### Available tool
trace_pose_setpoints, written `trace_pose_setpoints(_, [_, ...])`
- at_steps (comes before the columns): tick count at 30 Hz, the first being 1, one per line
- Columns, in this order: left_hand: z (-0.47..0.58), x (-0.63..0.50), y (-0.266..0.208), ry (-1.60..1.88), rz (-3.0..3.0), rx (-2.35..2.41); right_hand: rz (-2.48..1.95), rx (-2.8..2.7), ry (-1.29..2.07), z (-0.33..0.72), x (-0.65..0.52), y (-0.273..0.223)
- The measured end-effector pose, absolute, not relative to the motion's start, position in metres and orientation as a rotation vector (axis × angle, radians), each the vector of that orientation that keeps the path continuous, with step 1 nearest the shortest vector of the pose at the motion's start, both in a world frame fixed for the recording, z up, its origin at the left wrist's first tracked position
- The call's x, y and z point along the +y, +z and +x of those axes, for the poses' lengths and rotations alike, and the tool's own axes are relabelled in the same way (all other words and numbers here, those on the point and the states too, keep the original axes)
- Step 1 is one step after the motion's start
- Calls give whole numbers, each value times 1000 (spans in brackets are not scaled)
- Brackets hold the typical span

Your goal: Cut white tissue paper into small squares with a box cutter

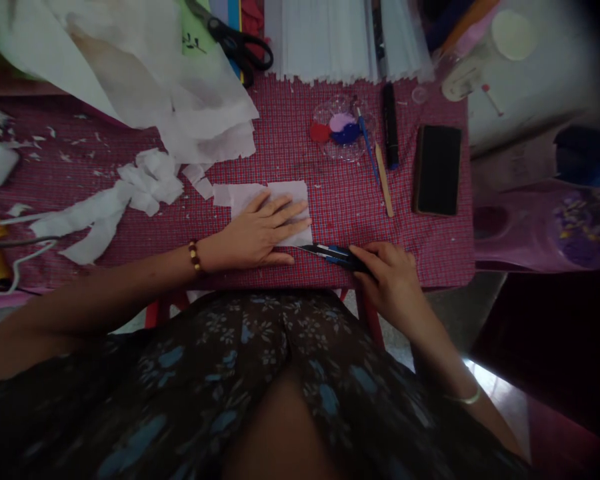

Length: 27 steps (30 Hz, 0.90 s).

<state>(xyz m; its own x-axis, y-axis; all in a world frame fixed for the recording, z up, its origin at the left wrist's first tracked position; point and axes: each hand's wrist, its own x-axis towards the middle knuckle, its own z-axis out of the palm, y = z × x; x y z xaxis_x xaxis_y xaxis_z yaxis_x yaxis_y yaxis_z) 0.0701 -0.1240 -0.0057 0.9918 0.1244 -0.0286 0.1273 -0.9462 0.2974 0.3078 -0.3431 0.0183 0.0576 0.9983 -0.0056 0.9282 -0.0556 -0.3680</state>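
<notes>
My left hand (pixel 263 230) lies flat with its fingers spread over a small white sheet of paper (pixel 240 195). It presses the sheet to the checked tablecloth and covers much of it. In my right hand (pixel 393 277) is a blue and black utility knife (pixel 337 255), held at its handle end and pointing left. The blade reaches the lower right edge of the paper, near my left thumb. Whether its tip is under the sheet I cannot tell. Small white paper pieces (pixel 200 181) lie left of the sheet.
Large white sheets (pixel 205 127), black scissors (pixel 243 50) and a crumpled paper strip (pixel 150 177) lie toward the left and back. Farther right are a paint palette (pixel 347 150), a paintbrush (pixel 367 147), a wooden stick (pixel 384 180), a black marker (pixel 391 127) and a phone (pixel 437 170).
</notes>
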Motion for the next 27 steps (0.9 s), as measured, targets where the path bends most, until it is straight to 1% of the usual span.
trace_pose_setpoints(3, [71,-112,2,44,2682,165,-2053,-1965,371,310,-340,17])
trace_pose_setpoints(7, [81,-90,10,188,2597,287,-2035,-1985,360,312,-339,14])
trace_pose_setpoints(13, [102,-88,-2,10,2745,286,-2030,-1989,400,315,-340,14])
trace_pose_setpoints(19, [103,-94,-10,8,2858,265,-2008,-1991,426,318,-333,15])
trace_pose_setpoints(27, [104,-92,-11,-3,2857,281,-1942,-2054,402,319,-316,14])
